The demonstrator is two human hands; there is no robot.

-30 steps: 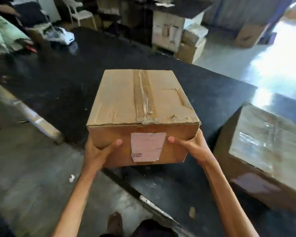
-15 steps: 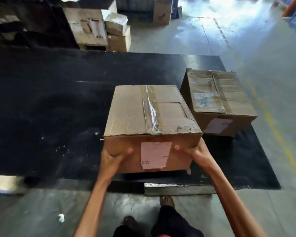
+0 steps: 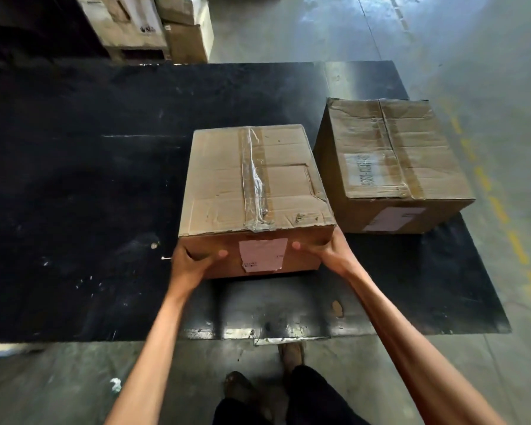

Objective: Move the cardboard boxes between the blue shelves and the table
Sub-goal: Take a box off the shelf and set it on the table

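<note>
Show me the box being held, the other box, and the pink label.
held box (image 3: pixel 224 185), head view, top face.
other box (image 3: pixel 411 148), head view, top face.
pink label (image 3: pixel 262 255), head view, its middle.

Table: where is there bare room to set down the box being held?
The table is bare all along the left of the held box, out to its far edge. The right is crowded: the second box sits close beside it, with only a narrow gap.
</note>
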